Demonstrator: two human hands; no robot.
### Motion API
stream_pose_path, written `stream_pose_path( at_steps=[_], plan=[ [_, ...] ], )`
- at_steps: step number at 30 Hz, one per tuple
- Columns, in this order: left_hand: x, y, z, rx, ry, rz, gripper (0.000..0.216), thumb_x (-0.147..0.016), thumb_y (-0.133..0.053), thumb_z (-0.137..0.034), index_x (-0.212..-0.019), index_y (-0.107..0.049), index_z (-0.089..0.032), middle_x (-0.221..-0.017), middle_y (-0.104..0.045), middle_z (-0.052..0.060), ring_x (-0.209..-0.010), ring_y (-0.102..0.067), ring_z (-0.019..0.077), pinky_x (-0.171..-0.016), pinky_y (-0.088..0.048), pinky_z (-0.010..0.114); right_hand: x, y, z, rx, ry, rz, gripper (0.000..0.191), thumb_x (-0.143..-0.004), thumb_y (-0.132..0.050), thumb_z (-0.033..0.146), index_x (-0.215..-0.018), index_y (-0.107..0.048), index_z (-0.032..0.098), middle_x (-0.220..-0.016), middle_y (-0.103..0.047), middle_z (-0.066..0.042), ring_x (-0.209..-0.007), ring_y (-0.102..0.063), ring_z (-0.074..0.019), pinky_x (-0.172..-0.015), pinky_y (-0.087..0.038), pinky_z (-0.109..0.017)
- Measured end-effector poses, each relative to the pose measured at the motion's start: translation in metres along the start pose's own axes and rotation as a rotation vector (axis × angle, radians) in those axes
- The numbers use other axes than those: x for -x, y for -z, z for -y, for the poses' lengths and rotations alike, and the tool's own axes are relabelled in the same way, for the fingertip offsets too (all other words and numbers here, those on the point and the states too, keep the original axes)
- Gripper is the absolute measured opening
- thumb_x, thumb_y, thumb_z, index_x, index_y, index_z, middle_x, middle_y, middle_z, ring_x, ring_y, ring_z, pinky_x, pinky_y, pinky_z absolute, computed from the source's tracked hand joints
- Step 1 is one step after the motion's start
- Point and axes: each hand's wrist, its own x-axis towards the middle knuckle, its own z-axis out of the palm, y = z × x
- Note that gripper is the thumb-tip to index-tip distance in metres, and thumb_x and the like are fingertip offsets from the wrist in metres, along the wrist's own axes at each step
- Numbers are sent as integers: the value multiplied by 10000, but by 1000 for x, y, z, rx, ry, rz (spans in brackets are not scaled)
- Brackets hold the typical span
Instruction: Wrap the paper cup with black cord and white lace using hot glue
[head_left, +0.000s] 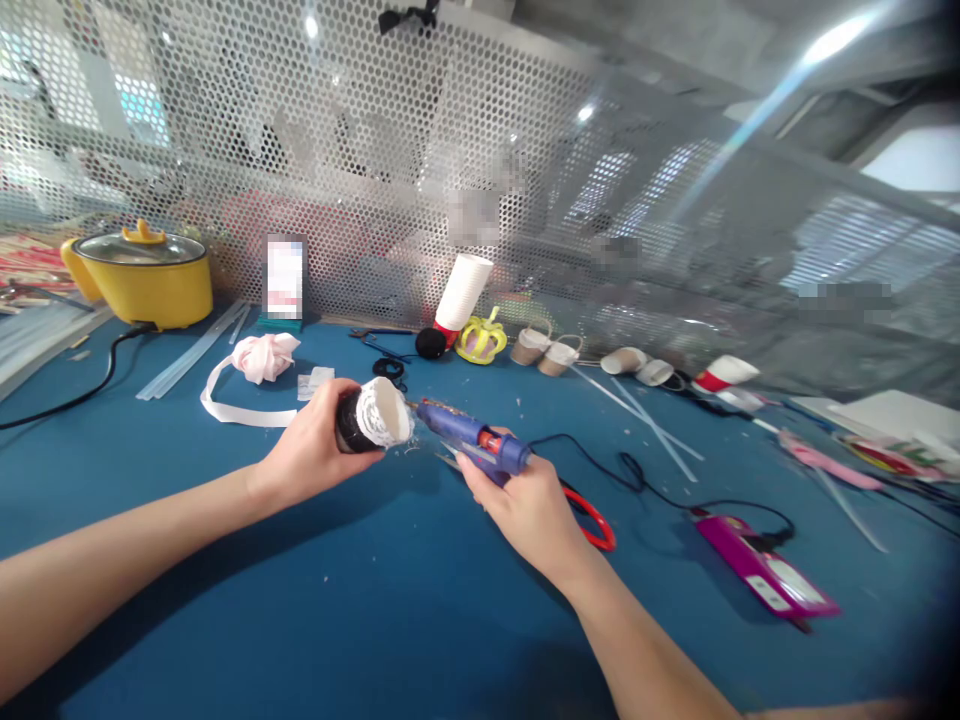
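Note:
My left hand [326, 440] is wrapped round a small cup [384, 412], dark on its outside with a white lacy band at the rim. The cup lies tilted, its mouth turned to the right. In my right hand [536, 510] is a blue glue gun [472, 432], its nozzle close to the white rim; whether the tip touches cannot be made out. A pair of red-handled scissors [596, 520] lies partly hidden behind my right hand. Left of the cup, a bundle of pale ribbon [264, 358] trails a loose end toward my left wrist.
A yellow electric pot [150, 285] stands at the back left, near clear glue sticks [191, 355]. Stacked paper cups [461, 292], a yellow pumpkin-shaped piece [481, 340] and little baskets [559, 358] line the mesh panel. A purple power strip [765, 570] with cords lies right.

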Motion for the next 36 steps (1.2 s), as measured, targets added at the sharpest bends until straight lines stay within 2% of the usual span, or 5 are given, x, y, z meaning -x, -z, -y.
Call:
stream_pose_path(
  at_steps=[8,25,31,36],
  plan=[
    [-2,1,3,-11,-14,-33,543,-610,-692,-336,-1027,-379,-183,-988,-554,78,-904,-584,241,-763,-487,407,2,0,-1,-12,7,22,180,-838,-498,325,-903,-545,163,-637,-617,-24,-468,-522,-126,-536,-460,-252],
    [-5,2,7,-20,0,-103,539,-607,-692,-327,-1028,-388,-183,-989,-559,83,-908,-586,248,-765,-487,419,3,5,5,-3,-2,30,200,-829,-500,336,-892,-569,160,-556,-595,10,-438,-512,-122,-495,-449,-241],
    [-6,2,8,16,53,-147,574,-595,-702,-338,-1045,-379,-188,-1009,-550,75,-937,-574,245,-806,-473,429,4,10,11,-248,-176,98,254,-800,-528,391,-736,-594,154,-474,-523,22,-429,-501,-115,-440,-439,-234],
    [-4,2,4,95,81,-71,589,-599,-708,-359,-1060,-383,-190,-1056,-565,87,-993,-564,257,-841,-465,435,-4,12,9,-627,-289,162,265,-777,-552,379,-856,-600,130,-403,-483,45,-358,-425,-90,-396,-373,-227]
  ],
)
